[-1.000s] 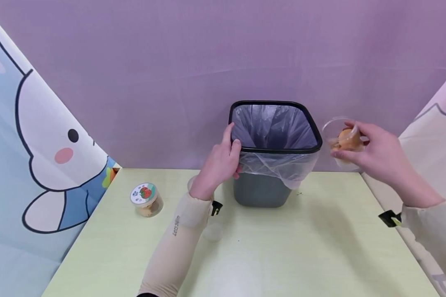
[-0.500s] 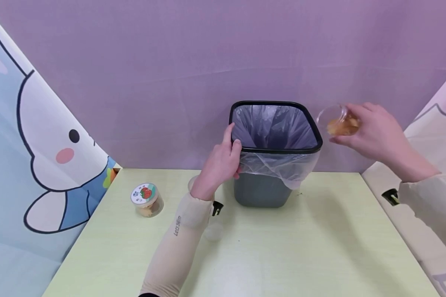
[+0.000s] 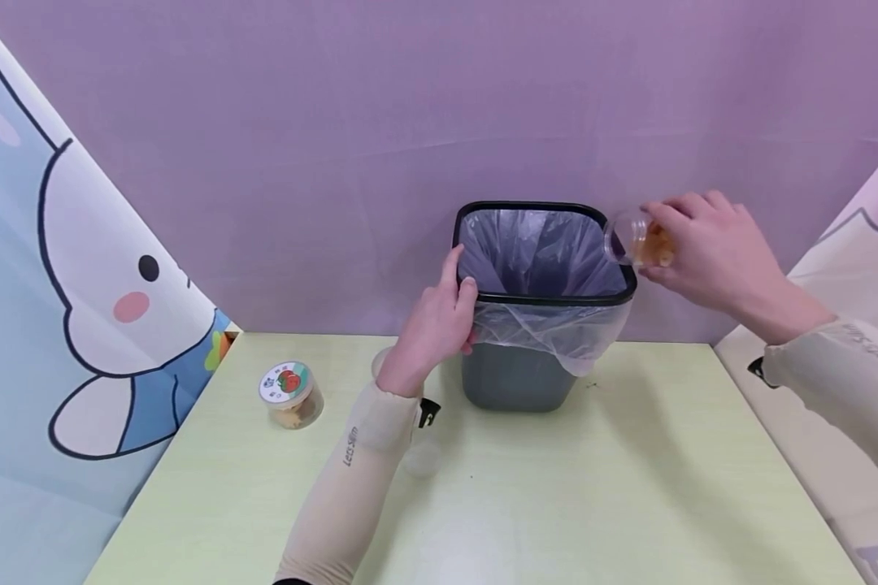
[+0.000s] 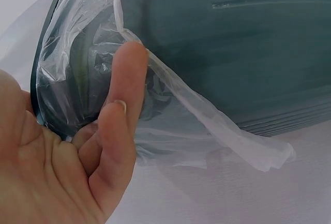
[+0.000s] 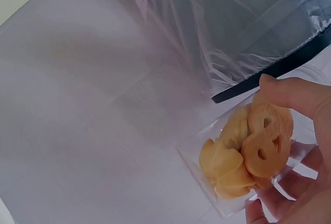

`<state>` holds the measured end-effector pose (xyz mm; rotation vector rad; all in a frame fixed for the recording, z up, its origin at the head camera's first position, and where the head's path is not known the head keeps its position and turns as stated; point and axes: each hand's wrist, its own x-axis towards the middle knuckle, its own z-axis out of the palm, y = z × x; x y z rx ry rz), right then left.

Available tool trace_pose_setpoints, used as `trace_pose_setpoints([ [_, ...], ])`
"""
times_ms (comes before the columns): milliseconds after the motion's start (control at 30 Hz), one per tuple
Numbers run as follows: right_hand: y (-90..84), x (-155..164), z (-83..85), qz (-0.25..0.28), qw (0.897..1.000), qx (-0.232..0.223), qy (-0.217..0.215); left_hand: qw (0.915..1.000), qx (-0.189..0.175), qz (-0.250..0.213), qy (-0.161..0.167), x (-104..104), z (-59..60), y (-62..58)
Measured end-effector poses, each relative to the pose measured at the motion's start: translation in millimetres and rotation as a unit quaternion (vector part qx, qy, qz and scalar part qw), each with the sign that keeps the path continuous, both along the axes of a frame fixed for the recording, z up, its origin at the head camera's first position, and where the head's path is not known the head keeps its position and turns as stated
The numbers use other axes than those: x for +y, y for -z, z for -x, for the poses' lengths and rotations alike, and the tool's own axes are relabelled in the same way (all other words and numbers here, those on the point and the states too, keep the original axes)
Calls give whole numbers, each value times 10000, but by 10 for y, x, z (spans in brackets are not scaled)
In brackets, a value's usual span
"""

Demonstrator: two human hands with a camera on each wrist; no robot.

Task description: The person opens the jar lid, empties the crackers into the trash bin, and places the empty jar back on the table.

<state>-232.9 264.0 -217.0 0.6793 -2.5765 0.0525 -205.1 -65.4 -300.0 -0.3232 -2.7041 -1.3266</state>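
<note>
**Both hands at the lined bin, one steadying, one tipping a cup of biscuits**

The purple fabric backdrop [image 3: 336, 122] fills the rear of the scene, with a pale blue curtain printed with a white cartoon rabbit [image 3: 66, 309] hanging at my left. Below them lies the pale green rectangular worktop [image 3: 556, 487]. At its far edge stands the dark grey square plastic waste bin with a black rim [image 3: 515, 378], lined with a clear thin plastic bag [image 3: 556, 329] whose loose edge is folded out over the rim and hangs down the front wall.

My left hand [image 3: 435, 325] is at the bin's left rim: the thumb lies over the edge and the fingers [image 4: 121, 125] curl against the bag-covered outer wall, so this grip is closed on the rim.

My right hand [image 3: 706, 248] is raised just beside the bin's right rim. Its grip is closed around a small clear plastic cup [image 3: 632, 240], held tilted on its side with the mouth turned toward the bin opening. Inside the cup sit several golden-brown pretzel-shaped biscuits [image 5: 248, 154], bunched together near the mouth and still within the cup.

On the worktop well to the left of the bin stands a small round clear jar with a white printed lid [image 3: 290, 394]. A clear round plastic lid [image 3: 420, 457] lies flat beside my left forearm.
</note>
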Motion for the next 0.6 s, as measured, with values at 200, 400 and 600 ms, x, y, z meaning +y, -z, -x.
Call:
trace_pose_setpoints([
  [200, -5, -30, 10, -140, 9987, 410, -258, 10000, -12, -38, -3, 0, 6, -2],
  [400, -5, -47, 43, -288, 9949, 811, -530, 10000, -33, -37, -7, -1, 15, 4],
  [600, -11, -101, 84, -437, 9892, 1191, -731, 10000, -47, -68, -7, -6, 10, 4],
])
